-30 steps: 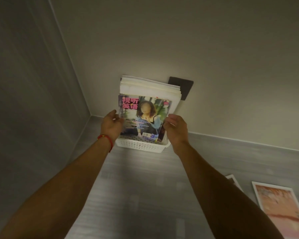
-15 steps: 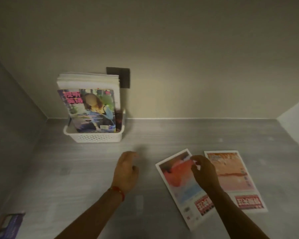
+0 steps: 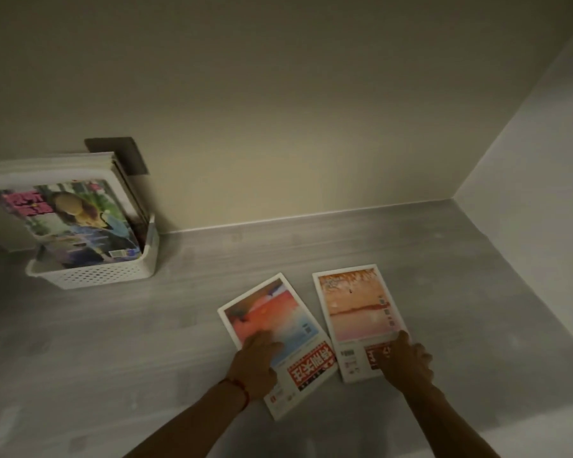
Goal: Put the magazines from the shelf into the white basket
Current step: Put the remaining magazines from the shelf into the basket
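The white perforated basket stands at the back left of the grey shelf, with several magazines upright in it; the front one shows a colourful cover. Two more magazines lie flat on the shelf. My left hand rests palm down on the red-and-blue one, fingers spread over its lower half. My right hand lies on the near right corner of the orange-pink one, fingers over its edge. Neither magazine is lifted.
A dark rectangular plate is fixed to the back wall behind the basket. A pale side wall closes the shelf on the right. Bare grey shelf surface lies between the basket and the flat magazines.
Both hands let go of the colourful magazine, now in the basket, and moved right and nearer. The left hand has come down on the red-and-blue magazine, the right on the orange-pink one.
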`<state>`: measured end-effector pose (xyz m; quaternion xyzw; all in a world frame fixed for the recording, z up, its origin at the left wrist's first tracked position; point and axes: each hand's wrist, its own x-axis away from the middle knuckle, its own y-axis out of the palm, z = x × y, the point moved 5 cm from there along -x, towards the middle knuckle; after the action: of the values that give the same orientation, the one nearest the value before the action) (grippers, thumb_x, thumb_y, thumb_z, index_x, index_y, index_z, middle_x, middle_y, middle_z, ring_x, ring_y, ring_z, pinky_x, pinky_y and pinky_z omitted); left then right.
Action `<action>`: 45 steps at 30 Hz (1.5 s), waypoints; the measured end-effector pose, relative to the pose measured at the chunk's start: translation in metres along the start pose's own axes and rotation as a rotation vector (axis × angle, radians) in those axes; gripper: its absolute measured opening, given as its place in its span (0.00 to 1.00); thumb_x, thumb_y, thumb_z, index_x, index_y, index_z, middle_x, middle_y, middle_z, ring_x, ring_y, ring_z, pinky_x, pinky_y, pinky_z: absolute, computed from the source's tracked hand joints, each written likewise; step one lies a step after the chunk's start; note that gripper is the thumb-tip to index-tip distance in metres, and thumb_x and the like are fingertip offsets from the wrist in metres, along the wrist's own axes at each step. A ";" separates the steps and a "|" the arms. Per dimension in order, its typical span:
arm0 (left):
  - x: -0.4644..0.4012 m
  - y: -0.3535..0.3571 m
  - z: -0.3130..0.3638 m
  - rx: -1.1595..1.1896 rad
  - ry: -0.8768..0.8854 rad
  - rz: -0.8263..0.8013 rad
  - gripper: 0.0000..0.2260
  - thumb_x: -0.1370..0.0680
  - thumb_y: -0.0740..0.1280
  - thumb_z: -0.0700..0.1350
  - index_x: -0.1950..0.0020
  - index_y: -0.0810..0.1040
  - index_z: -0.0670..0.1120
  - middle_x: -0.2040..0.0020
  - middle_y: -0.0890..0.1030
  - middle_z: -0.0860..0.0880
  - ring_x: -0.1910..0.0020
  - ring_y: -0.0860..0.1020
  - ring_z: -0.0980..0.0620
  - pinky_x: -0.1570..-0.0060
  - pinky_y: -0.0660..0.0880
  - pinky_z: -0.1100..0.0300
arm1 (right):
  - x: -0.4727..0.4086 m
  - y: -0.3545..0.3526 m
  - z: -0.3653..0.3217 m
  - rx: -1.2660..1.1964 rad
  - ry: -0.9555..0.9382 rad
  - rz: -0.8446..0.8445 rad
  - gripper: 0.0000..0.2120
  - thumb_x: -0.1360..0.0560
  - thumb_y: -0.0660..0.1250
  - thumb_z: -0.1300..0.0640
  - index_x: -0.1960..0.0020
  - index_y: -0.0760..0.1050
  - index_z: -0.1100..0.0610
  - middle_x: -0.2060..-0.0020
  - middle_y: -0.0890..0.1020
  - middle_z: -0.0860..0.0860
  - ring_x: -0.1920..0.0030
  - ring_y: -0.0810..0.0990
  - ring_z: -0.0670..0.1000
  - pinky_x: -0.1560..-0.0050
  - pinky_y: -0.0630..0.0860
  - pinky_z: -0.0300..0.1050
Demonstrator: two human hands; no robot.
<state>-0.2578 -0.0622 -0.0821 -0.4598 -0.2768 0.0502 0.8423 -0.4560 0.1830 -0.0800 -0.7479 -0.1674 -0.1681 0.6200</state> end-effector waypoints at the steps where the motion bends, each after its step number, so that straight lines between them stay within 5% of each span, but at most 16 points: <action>1: 0.000 0.004 0.001 -0.031 -0.012 -0.007 0.27 0.22 0.64 0.45 0.23 0.63 0.52 0.20 0.56 0.50 0.20 0.52 0.48 0.22 0.59 0.50 | 0.000 0.000 0.000 0.025 -0.004 0.018 0.33 0.26 0.66 0.43 0.29 0.57 0.55 0.36 0.68 0.61 0.35 0.67 0.63 0.36 0.68 0.61; 5: 0.006 0.018 0.002 -0.180 -0.025 -0.039 0.30 0.21 0.63 0.47 0.21 0.55 0.53 0.18 0.48 0.48 0.19 0.45 0.43 0.22 0.55 0.43 | 0.004 -0.006 0.003 0.018 -0.012 0.111 0.34 0.31 0.73 0.45 0.34 0.59 0.56 0.40 0.68 0.59 0.38 0.68 0.60 0.41 0.71 0.59; 9: 0.007 0.022 0.001 -0.237 -0.049 -0.079 0.33 0.20 0.62 0.48 0.19 0.49 0.53 0.18 0.43 0.46 0.19 0.41 0.41 0.22 0.50 0.42 | -0.003 -0.018 0.015 -0.401 -0.119 0.173 0.14 0.23 0.65 0.59 0.38 0.70 0.61 0.49 0.75 0.54 0.51 0.78 0.54 0.59 0.80 0.44; 13: 0.010 0.012 0.007 -0.063 -0.094 -0.077 0.33 0.21 0.64 0.44 0.19 0.52 0.53 0.18 0.48 0.49 0.19 0.47 0.44 0.21 0.54 0.47 | 0.011 -0.045 0.014 -0.650 -0.402 0.195 0.11 0.22 0.63 0.62 0.47 0.75 0.47 0.58 0.82 0.44 0.54 0.84 0.51 0.65 0.74 0.33; 17: 0.015 -0.042 0.036 0.221 0.014 0.220 0.29 0.23 0.63 0.37 0.24 0.63 0.54 0.25 0.66 0.49 0.27 0.69 0.46 0.33 0.75 0.49 | 0.038 -0.103 -0.008 -0.702 -0.656 0.331 0.14 0.21 0.64 0.56 0.51 0.76 0.34 0.60 0.83 0.37 0.60 0.83 0.37 0.69 0.76 0.30; 20: 0.022 -0.098 0.065 0.248 0.131 0.531 0.27 0.22 0.66 0.39 0.24 0.66 0.53 0.23 0.66 0.50 0.24 0.65 0.49 0.26 0.62 0.59 | 0.058 -0.147 -0.042 -0.671 -0.804 0.364 0.12 0.22 0.64 0.53 0.46 0.78 0.35 0.57 0.81 0.29 0.60 0.82 0.32 0.70 0.74 0.25; 22: 0.031 -0.139 0.083 0.257 0.224 0.697 0.27 0.21 0.67 0.43 0.24 0.64 0.54 0.21 0.61 0.52 0.22 0.59 0.55 0.26 0.53 0.69 | 0.075 -0.169 -0.071 -0.610 -0.889 0.344 0.12 0.23 0.66 0.53 0.44 0.78 0.39 0.58 0.83 0.31 0.59 0.81 0.32 0.68 0.75 0.26; 24: 0.041 -0.173 0.096 0.158 0.356 0.785 0.30 0.22 0.68 0.46 0.22 0.60 0.53 0.19 0.56 0.52 0.21 0.55 0.54 0.25 0.51 0.68 | 0.099 -0.188 -0.105 -0.547 -1.012 0.345 0.09 0.23 0.68 0.53 0.46 0.80 0.41 0.59 0.83 0.36 0.59 0.82 0.33 0.66 0.77 0.27; 27: 0.048 -0.198 0.093 -0.021 0.442 0.668 0.34 0.24 0.68 0.46 0.21 0.57 0.52 0.22 0.63 0.47 0.23 0.62 0.47 0.24 0.58 0.53 | 0.150 -0.200 -0.162 -0.471 -1.317 0.156 0.07 0.24 0.66 0.46 0.47 0.79 0.40 0.60 0.83 0.39 0.61 0.84 0.41 0.63 0.78 0.30; 30: 0.053 -0.202 0.053 0.107 0.380 0.479 0.21 0.22 0.63 0.41 0.29 0.71 0.54 0.37 0.82 0.49 0.39 0.79 0.47 0.36 0.75 0.52 | 0.182 -0.183 -0.209 -0.472 -1.448 -0.092 0.08 0.24 0.67 0.45 0.50 0.83 0.46 0.62 0.86 0.47 0.63 0.84 0.46 0.61 0.79 0.31; 32: 0.065 -0.205 0.016 0.266 0.297 0.465 0.13 0.20 0.61 0.50 0.39 0.79 0.52 0.46 0.85 0.52 0.47 0.83 0.52 0.45 0.79 0.55 | 0.189 -0.168 -0.235 -0.423 -1.438 -0.011 0.13 0.23 0.68 0.49 0.41 0.80 0.52 0.55 0.86 0.47 0.58 0.84 0.41 0.56 0.77 0.28; 34: 0.082 -0.206 -0.022 0.511 0.201 0.493 0.16 0.22 0.61 0.63 0.45 0.80 0.55 0.53 0.85 0.60 0.54 0.82 0.63 0.54 0.80 0.67 | 0.184 -0.156 -0.251 -0.420 -1.297 0.156 0.18 0.22 0.65 0.44 0.34 0.74 0.45 0.45 0.83 0.43 0.50 0.81 0.40 0.49 0.77 0.34; 37: 0.101 -0.208 -0.083 0.846 0.019 0.564 0.06 0.21 0.66 0.46 0.47 0.79 0.56 0.55 0.85 0.63 0.53 0.83 0.61 0.58 0.81 0.67 | 0.171 -0.132 -0.259 -0.679 -1.014 0.289 0.20 0.23 0.63 0.40 0.32 0.69 0.42 0.39 0.76 0.43 0.45 0.77 0.37 0.49 0.75 0.31; 40: 0.121 -0.217 -0.132 1.000 -0.110 0.583 0.11 0.20 0.65 0.40 0.40 0.78 0.53 0.45 0.84 0.50 0.45 0.83 0.48 0.47 0.82 0.44 | 0.169 -0.079 -0.284 -0.961 -0.825 -0.177 0.24 0.24 0.62 0.36 0.31 0.68 0.43 0.37 0.77 0.45 0.43 0.79 0.42 0.43 0.79 0.48; 42: 0.132 -0.227 -0.156 1.070 -0.127 0.593 0.12 0.20 0.65 0.40 0.38 0.78 0.51 0.42 0.84 0.48 0.43 0.82 0.45 0.44 0.80 0.38 | 0.187 -0.044 -0.313 -0.869 -0.864 -0.472 0.22 0.23 0.63 0.39 0.31 0.67 0.41 0.40 0.81 0.44 0.45 0.83 0.45 0.46 0.81 0.51; 45: 0.141 -0.249 -0.191 1.135 -0.144 0.625 0.13 0.20 0.66 0.41 0.35 0.76 0.51 0.41 0.83 0.48 0.42 0.82 0.45 0.43 0.79 0.37 | 0.215 -0.027 -0.363 -0.637 -1.102 -0.327 0.12 0.20 0.63 0.54 0.37 0.72 0.46 0.45 0.83 0.42 0.47 0.83 0.43 0.51 0.82 0.41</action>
<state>-0.0837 -0.2997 0.0959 0.0022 -0.1161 0.4617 0.8794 -0.2932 -0.1605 0.1055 -0.8363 -0.5140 0.1066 0.1583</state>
